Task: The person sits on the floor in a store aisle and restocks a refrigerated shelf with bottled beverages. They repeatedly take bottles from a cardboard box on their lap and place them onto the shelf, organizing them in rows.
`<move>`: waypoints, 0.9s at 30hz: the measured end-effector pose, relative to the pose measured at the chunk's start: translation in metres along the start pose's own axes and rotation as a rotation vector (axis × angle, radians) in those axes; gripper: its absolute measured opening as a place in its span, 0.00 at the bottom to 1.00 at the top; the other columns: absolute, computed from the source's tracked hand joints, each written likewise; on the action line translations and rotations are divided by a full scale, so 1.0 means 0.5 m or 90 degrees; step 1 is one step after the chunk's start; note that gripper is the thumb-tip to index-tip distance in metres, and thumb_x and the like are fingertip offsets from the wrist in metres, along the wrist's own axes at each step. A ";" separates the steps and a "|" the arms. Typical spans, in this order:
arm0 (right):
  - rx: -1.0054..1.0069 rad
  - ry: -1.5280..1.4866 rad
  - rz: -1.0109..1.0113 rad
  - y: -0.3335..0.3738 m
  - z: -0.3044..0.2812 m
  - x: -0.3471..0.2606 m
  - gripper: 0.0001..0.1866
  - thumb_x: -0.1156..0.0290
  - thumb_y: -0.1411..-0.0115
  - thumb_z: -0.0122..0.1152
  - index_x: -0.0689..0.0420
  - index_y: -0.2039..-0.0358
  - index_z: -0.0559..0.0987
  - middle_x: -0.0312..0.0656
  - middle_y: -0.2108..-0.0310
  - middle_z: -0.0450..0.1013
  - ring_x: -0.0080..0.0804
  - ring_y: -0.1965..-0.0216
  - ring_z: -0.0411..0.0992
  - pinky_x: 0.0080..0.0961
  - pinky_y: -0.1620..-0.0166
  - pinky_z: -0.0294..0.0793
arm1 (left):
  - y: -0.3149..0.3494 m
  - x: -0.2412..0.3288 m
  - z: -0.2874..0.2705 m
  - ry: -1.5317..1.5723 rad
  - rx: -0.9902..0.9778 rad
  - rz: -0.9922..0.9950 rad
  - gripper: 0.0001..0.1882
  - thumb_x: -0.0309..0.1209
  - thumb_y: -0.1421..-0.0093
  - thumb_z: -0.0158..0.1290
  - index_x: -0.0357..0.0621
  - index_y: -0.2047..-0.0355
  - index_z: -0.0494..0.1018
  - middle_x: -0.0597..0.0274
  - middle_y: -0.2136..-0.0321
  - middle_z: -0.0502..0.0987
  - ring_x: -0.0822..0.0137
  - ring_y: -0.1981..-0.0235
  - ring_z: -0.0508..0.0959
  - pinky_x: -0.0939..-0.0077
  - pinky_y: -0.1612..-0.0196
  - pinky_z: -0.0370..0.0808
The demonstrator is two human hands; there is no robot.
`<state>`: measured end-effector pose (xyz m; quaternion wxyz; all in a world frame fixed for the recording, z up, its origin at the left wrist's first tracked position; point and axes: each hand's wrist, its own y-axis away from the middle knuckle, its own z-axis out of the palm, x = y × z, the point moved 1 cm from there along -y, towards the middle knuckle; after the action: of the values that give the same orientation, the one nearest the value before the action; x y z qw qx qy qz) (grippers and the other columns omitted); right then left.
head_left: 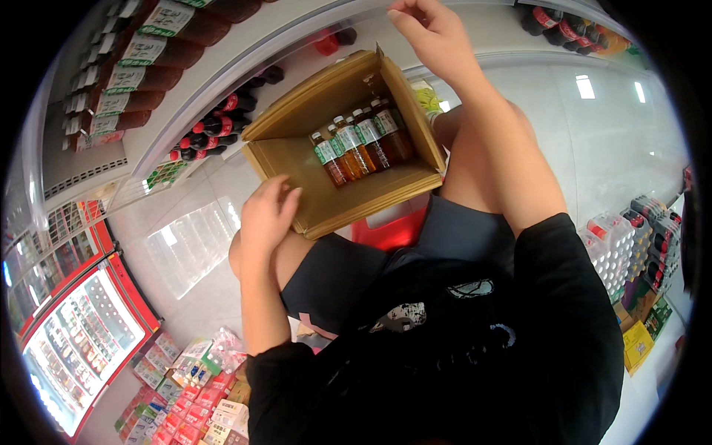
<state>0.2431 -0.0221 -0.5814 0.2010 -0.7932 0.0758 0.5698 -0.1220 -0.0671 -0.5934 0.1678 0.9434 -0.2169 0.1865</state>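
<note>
An opened cardboard box [348,209] sits tilted between my knees. Inside it, several amber drink bottles [354,152] with white caps and green-and-white labels lean together toward the right side. At the box's left near edge is my left hand [271,211], thumb and fingers apart and nothing in them; whether it touches the cardboard I cannot tell. My right hand [430,33] is raised beyond the box's right side, by the shelf's front edge [326,22]. Its fingers bend loosely, with no object visible between them.
Similar bottles [141,78] fill a shelf at upper left, with dark soda bottles [215,133] lower down. Under me is a red stool [389,230]. A lit drinks cooler [85,341] stands left, stacked cartons [193,408] lower left, and bottle packs [612,248] on the right.
</note>
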 end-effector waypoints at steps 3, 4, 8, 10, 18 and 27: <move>-0.119 -0.037 0.002 -0.001 -0.004 -0.008 0.09 0.69 0.37 0.59 0.62 0.66 0.77 0.40 0.78 0.73 0.31 0.76 0.71 0.29 0.69 0.72 | -0.096 0.054 0.048 -0.054 -0.179 0.116 0.22 0.43 0.37 0.56 0.42 0.48 0.74 0.51 0.59 0.81 0.48 0.55 0.79 0.58 0.52 0.76; -0.157 0.006 -0.042 -0.002 -0.012 -0.008 0.09 0.69 0.38 0.58 0.62 0.66 0.77 0.42 0.78 0.73 0.34 0.76 0.72 0.31 0.69 0.72 | -0.139 0.058 0.079 -0.039 -0.252 0.098 0.23 0.44 0.37 0.56 0.42 0.48 0.74 0.49 0.55 0.80 0.48 0.51 0.78 0.58 0.50 0.75; -0.369 0.165 0.049 -0.005 -0.030 0.008 0.13 0.66 0.38 0.59 0.56 0.55 0.76 0.46 0.69 0.76 0.37 0.68 0.75 0.33 0.63 0.73 | -0.304 -0.042 0.273 -0.107 -0.415 0.021 0.33 0.50 0.37 0.55 0.46 0.38 0.66 0.44 0.40 0.70 0.47 0.38 0.69 0.57 0.39 0.68; -0.352 0.133 -0.007 0.007 -0.034 0.047 0.11 0.62 0.37 0.59 0.55 0.59 0.77 0.45 0.79 0.71 0.37 0.79 0.69 0.34 0.73 0.67 | -0.376 -0.095 0.368 -0.153 -0.412 -0.073 0.39 0.56 0.37 0.53 0.49 0.33 0.60 0.43 0.35 0.64 0.44 0.34 0.65 0.55 0.35 0.64; -0.236 0.525 -0.299 -0.018 -0.075 0.081 0.11 0.67 0.38 0.55 0.62 0.61 0.77 0.51 0.74 0.75 0.44 0.71 0.75 0.37 0.67 0.73 | -0.490 -0.191 0.591 -0.056 -0.361 -0.096 0.43 0.65 0.36 0.43 0.57 0.28 0.54 0.42 0.32 0.59 0.38 0.32 0.58 0.51 0.32 0.58; -0.534 0.037 0.384 -0.105 -0.146 -0.020 0.16 0.69 0.37 0.53 0.66 0.53 0.74 0.56 0.67 0.77 0.52 0.62 0.77 0.39 0.59 0.75 | -0.513 -0.204 0.633 0.074 -0.341 0.023 0.39 0.62 0.34 0.43 0.53 0.31 0.59 0.41 0.38 0.68 0.43 0.36 0.67 0.54 0.35 0.63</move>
<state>0.3219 -0.0050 -0.5403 -0.3095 -0.7640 0.0714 0.5616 0.0019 0.0601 -0.9740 0.4200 0.8491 -0.2655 0.1794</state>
